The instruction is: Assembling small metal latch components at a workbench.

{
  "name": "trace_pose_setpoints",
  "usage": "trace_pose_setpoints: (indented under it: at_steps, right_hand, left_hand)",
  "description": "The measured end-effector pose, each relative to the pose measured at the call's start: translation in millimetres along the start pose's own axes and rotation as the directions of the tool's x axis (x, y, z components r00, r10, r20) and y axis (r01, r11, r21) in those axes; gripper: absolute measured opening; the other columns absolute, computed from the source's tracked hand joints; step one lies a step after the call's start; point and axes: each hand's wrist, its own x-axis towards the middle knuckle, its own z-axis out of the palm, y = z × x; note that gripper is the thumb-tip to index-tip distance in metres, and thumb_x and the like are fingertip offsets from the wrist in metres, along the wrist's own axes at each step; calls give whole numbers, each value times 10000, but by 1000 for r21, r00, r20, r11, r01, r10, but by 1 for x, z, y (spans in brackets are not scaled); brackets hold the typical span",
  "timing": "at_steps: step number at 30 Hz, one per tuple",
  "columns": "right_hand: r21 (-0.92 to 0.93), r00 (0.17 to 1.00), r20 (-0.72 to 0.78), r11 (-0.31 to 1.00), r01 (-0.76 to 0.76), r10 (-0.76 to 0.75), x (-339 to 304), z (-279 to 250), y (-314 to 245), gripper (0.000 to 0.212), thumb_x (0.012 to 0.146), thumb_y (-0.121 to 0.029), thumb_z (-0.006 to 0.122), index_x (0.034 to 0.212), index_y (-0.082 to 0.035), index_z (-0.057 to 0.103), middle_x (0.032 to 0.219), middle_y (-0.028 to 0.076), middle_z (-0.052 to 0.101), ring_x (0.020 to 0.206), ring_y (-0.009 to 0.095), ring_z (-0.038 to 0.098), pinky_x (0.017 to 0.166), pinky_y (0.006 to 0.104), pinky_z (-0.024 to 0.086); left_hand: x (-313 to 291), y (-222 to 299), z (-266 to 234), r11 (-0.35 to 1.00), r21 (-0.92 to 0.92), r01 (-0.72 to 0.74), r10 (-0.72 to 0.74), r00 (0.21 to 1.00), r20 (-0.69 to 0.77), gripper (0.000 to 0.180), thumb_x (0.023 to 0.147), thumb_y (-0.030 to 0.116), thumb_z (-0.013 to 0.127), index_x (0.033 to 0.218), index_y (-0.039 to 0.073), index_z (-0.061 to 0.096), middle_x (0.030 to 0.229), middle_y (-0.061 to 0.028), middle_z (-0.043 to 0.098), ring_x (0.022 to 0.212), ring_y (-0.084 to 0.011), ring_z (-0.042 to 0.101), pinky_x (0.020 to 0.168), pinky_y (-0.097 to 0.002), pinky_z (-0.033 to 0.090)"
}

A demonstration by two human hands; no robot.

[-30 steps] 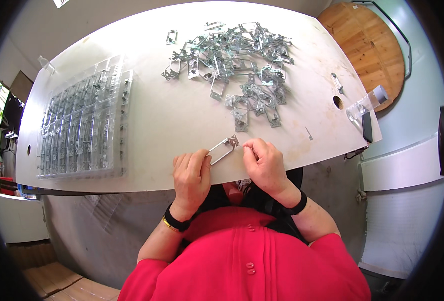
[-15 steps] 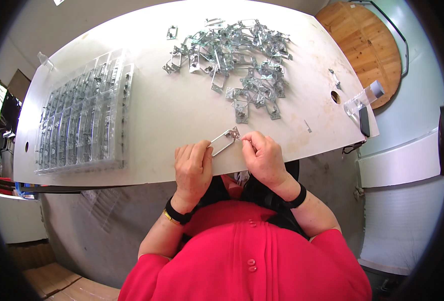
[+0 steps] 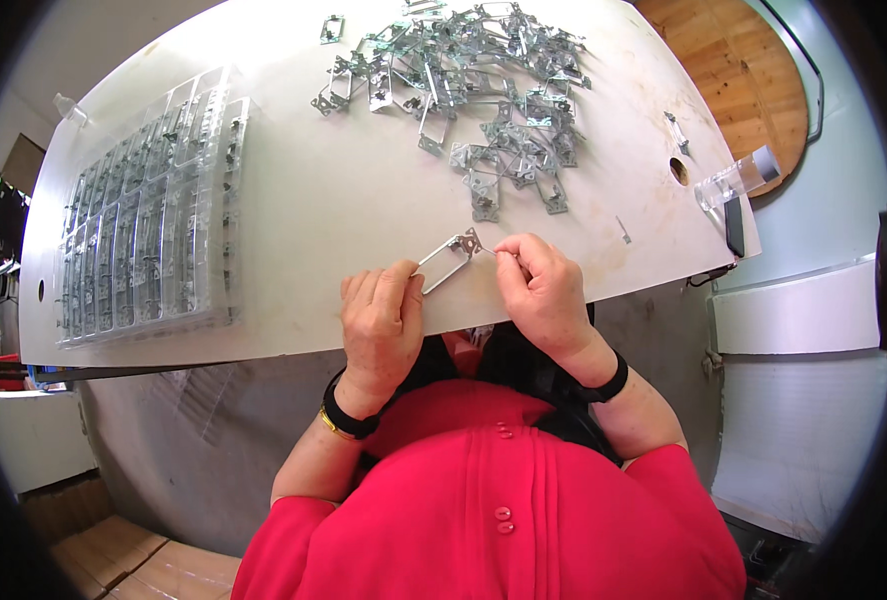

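Between the thumb and fingers of my left hand (image 3: 378, 318) is one end of a metal bracket (image 3: 446, 268), a long narrow frame with a plate at its far end. It is held tilted, just above the near part of the white table (image 3: 293, 230). My right hand (image 3: 543, 290) is closed in a pinch just right of the bracket's plate. A thin metal piece (image 3: 489, 250) sticks out of that pinch toward the plate; whether it touches the plate I cannot make out.
A heap of similar metal brackets (image 3: 508, 150) covers the far middle of the table. On the left lie clear plastic trays (image 3: 148, 215) filled with metal parts. Rightward are a small loose strip (image 3: 623, 230), a hole (image 3: 678, 171), a clear bottle (image 3: 728, 187) and a dark phone-like object (image 3: 733, 228).
My right hand has drawn slightly right, away from the bracket's plate, and the thin piece now shows between them. My left hand keeps its hold. The whole view has shifted a little.
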Motion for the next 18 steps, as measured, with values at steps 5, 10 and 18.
trace_pose_setpoints:
  at_steps: [5, 10, 18]
  right_hand:
    - [-10, 997, 41, 998, -65, 66, 1, -8, 1, 33, 974, -70, 688, 993, -69, 714, 736, 124, 697, 710, 362, 666, 669, 471, 536]
    - [8, 998, 51, 999, -43, 42, 2, -7, 4, 25, 970, -65, 691, 985, -73, 709, 734, 118, 695, 703, 359, 657, 670, 464, 533]
    - [-19, 998, 69, 1000, 0, 1, 1, -6, 6, 38, 959, -48, 696, 978, -81, 696, 723, 102, 682, 683, 362, 628, 666, 470, 514]
  left_hand:
    - [1, 1, 0, 1000, -4, 10, -10, 1000, 8, 174, 930, -37, 775, 1070, 46, 715, 806, -76, 663, 733, -271, 603, 761, -393, 450]
    - [3, 2, -1, 1000, -6, -1, 1, 1000, 15, 212, 904, -33, 779, 1085, 48, 706, 804, -69, 631, 745, -280, 587, 748, -407, 436]
    - [4, 4, -2, 1000, 10, 11, -11, 1000, 17, 173, 928, -36, 784, 1069, 41, 721, 774, -63, 625, 694, -252, 564, 742, -380, 444]
